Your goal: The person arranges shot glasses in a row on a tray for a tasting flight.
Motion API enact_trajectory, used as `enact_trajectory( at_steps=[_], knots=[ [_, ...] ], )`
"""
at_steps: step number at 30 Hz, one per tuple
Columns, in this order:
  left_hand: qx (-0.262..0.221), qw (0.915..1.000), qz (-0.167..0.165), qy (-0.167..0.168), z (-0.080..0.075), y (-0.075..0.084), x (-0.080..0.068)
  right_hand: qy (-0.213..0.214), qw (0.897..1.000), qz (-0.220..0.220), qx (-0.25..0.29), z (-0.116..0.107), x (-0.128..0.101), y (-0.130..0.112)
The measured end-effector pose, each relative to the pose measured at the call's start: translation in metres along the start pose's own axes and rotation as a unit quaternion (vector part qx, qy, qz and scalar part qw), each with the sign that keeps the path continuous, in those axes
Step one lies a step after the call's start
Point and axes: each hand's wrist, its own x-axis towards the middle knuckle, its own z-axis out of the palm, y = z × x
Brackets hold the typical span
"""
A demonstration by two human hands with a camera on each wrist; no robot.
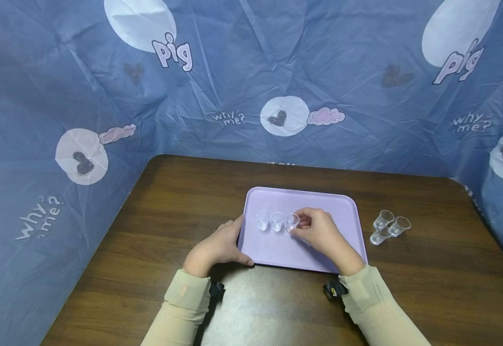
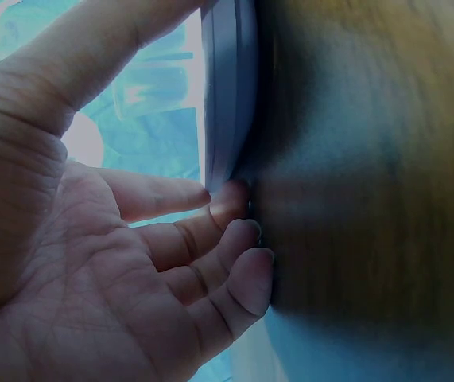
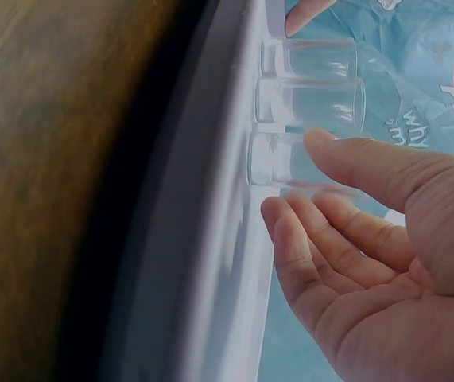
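Observation:
A lilac tray [image 1: 320,204] lies on the brown table with three small clear cups in a row on it. My right hand [image 1: 299,227] is at the rightmost cup [image 1: 292,221]. In the right wrist view the thumb lies against that cup [image 3: 268,159] while the other fingers [image 3: 290,239] sit loosely bent just off it. The middle cup [image 3: 314,103] and the far cup [image 3: 314,57] stand beside it. My left hand [image 1: 235,240] grips the tray's left edge: the thumb reaches over the tray rim [image 2: 227,95] and the curled fingertips [image 2: 238,239] press against it.
Three more clear cups [image 1: 389,227] stand in a cluster on the table right of the tray. A blue printed sheet [image 1: 277,72] walls in the table at the back and both sides. Bare wood lies left of the tray and along the front.

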Motion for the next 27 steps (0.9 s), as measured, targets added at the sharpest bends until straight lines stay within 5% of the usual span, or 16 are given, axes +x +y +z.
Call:
enact_trajectory(
  at_steps=[27],
  knots=[
    [-0.007, 1.0000, 0.000, -0.003, -0.002, 0.003, -0.003, 0.043, 0.999, -0.001, 0.008, -0.059, -0.032, 0.010]
  ],
)
